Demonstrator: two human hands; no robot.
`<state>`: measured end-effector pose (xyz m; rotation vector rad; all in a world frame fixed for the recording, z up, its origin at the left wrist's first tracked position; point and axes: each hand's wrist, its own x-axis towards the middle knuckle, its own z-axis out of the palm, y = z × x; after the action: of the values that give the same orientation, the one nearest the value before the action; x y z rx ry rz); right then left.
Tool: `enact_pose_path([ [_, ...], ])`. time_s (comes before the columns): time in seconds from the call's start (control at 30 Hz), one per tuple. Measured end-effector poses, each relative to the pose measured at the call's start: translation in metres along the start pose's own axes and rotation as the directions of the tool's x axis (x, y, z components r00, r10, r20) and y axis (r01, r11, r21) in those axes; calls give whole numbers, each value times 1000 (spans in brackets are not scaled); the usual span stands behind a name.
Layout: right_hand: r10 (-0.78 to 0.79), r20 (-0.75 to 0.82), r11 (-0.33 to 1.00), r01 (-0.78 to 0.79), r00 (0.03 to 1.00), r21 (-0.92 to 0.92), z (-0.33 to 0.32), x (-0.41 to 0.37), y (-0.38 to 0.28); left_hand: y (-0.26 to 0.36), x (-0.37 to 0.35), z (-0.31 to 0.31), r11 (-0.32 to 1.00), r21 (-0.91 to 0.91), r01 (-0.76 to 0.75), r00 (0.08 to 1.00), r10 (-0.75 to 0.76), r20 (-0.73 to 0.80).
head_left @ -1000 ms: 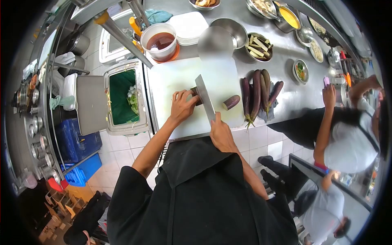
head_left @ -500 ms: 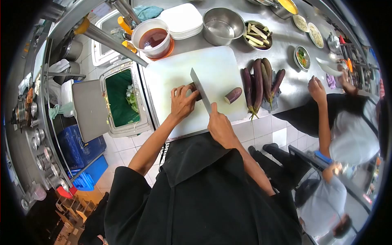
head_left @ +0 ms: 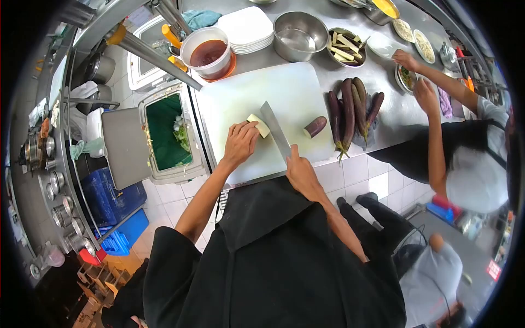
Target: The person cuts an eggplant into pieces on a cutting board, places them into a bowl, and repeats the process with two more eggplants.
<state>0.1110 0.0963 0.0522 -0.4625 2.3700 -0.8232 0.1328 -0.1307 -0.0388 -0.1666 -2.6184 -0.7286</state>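
Note:
My left hand [head_left: 241, 143] has its bent fingers on an eggplant piece [head_left: 258, 125] whose pale cut face shows. In my right hand [head_left: 304, 175] is the handle of a kitchen knife [head_left: 275, 129]. Its wide blade stands just right of the piece, slightly apart from it. Both lie over a white cutting board [head_left: 229, 101]. A second eggplant piece [head_left: 315, 127], purple-skinned, rests near the board's right edge. Several whole eggplants [head_left: 348, 112] lie right of the board, and cut eggplant strips [head_left: 344, 53] fill a metal bowl behind them.
Behind the board stand a tub of dark red liquid [head_left: 209, 53], stacked white trays [head_left: 249, 27] and a steel pot [head_left: 300, 35]. A green-lined bin [head_left: 164, 126] with scraps is at left. On the right, a co-worker's hands [head_left: 424, 90] are over a small bowl [head_left: 404, 79].
The knife has come away to the right of the eggplant piece, which has turned so its pale cut face shows. The co-worker's hands have moved left, to the small bowl.

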Motion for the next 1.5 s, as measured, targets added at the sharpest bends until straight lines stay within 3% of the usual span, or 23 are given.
enact_pose_path([
  [0.2,-66,-16,998,66,998,-14,-12,-7,-23,0,1,0,994,-100,34,998,-39,-41],
  [0.27,-188,-58,982,186,980,-46,1,-4,-13,2,3,-3,995,-93,34,999,-37,-30],
  [0.37,-98,51,989,103,994,-104,-4,-8,-22,3,4,-2,997,-69,43,998,-46,-40],
  [0.7,-119,34,978,123,992,-170,13,2,-18,4,5,-3,997,-55,61,998,-62,-18],
  [0.77,-262,-59,958,252,963,-134,31,29,-10,4,4,-3,995,-66,74,997,-74,-11],
  [0.9,-197,-57,974,189,979,-129,33,29,-8,3,6,0,996,-64,66,996,-70,-56],
  [1.07,-36,79,996,42,996,-81,-14,-23,-13,3,1,1,998,11,62,994,-61,-88],
  [1.17,-16,-35,998,14,999,-60,-31,-20,-21,2,19,9,997,36,62,991,-57,-125],
  [1.27,-122,-126,986,107,984,-125,-28,1,-4,10,42,19,998,48,39,996,-34,-87],
  [1.5,-126,-115,982,107,985,-157,-16,11,9,10,55,31,996,84,20,999,-18,-28],
])
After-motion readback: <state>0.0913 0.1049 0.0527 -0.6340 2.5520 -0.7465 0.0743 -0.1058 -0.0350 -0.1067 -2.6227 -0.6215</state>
